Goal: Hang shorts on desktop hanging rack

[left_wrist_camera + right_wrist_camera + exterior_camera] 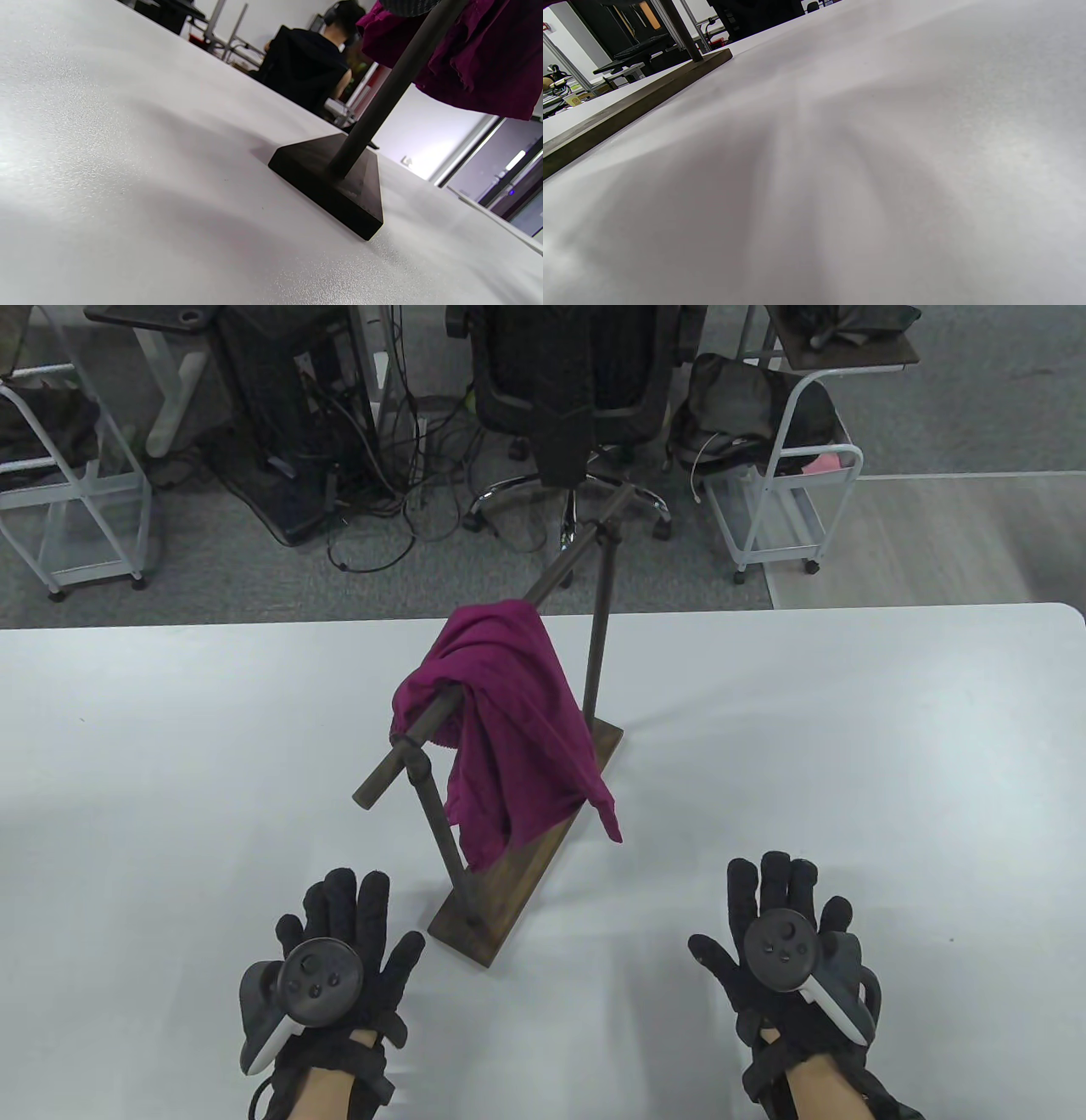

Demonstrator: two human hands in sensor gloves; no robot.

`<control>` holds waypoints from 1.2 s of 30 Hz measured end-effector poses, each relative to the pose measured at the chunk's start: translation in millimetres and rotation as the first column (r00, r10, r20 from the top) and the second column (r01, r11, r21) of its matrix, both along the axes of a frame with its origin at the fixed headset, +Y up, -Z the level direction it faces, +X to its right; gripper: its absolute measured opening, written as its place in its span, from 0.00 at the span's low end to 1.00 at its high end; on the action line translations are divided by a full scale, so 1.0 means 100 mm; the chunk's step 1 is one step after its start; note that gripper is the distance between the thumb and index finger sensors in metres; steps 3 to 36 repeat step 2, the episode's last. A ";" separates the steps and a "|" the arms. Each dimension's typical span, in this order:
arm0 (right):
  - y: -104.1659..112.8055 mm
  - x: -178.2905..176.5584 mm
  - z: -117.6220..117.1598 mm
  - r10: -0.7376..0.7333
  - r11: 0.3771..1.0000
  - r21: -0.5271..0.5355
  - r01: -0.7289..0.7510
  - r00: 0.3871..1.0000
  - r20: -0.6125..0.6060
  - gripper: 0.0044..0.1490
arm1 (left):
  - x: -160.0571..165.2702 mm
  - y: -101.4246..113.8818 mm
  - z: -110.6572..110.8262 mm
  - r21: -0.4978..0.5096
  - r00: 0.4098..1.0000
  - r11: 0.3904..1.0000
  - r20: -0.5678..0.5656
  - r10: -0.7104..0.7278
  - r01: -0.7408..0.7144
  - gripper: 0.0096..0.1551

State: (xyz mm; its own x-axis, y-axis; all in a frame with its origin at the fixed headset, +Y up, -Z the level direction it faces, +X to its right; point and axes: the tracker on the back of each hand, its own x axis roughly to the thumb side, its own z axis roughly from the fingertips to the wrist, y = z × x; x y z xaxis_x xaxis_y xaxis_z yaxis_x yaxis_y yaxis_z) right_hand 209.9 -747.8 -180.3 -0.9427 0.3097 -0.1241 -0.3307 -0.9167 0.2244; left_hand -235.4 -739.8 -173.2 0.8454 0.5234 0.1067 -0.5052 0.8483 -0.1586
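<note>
Magenta shorts hang draped over the top bar of the dark wooden hanging rack, which stands on its plank base mid-table. The shorts and the rack's base also show in the left wrist view, and the base in the right wrist view. My left hand rests flat on the table left of the base, fingers spread, holding nothing. My right hand rests flat on the table to the right, fingers spread, holding nothing.
The white table spreads around the rack. Beyond its far edge are an office chair, white wire carts and floor cables. A seated person shows in the left wrist view.
</note>
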 end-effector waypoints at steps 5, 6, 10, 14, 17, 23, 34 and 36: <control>0.00 -0.01 0.00 0.002 1.000 0.004 -0.002 1.000 -0.002 0.54 | 0.00 0.00 0.00 -0.002 1.000 1.000 0.001 0.001 -0.001 0.47; 0.00 -0.01 0.00 0.002 1.000 0.004 -0.002 1.000 -0.002 0.54 | 0.00 0.00 0.00 -0.002 1.000 1.000 0.001 0.001 -0.001 0.47; 0.00 -0.01 0.00 0.002 1.000 0.004 -0.002 1.000 -0.002 0.54 | 0.00 0.00 0.00 -0.002 1.000 1.000 0.001 0.001 -0.001 0.47; 0.00 -0.01 0.00 0.002 1.000 0.004 -0.002 1.000 -0.002 0.54 | 0.00 0.00 0.00 -0.002 1.000 1.000 0.001 0.001 -0.001 0.47; 0.00 -0.01 0.00 0.002 1.000 0.004 -0.002 1.000 -0.002 0.54 | 0.00 0.00 0.00 -0.002 1.000 1.000 0.001 0.001 -0.001 0.47; 0.00 -0.01 0.00 0.002 1.000 0.004 -0.002 1.000 -0.002 0.54 | 0.00 0.00 0.00 -0.002 1.000 1.000 0.001 0.001 -0.001 0.47; 0.00 -0.01 0.00 0.002 1.000 0.004 -0.002 1.000 -0.002 0.54 | 0.00 0.00 0.00 -0.002 1.000 1.000 0.001 0.001 -0.001 0.47; 0.00 -0.01 0.00 0.002 1.000 0.004 -0.002 1.000 -0.002 0.54 | 0.00 0.00 0.00 -0.002 1.000 1.000 0.001 0.001 -0.001 0.47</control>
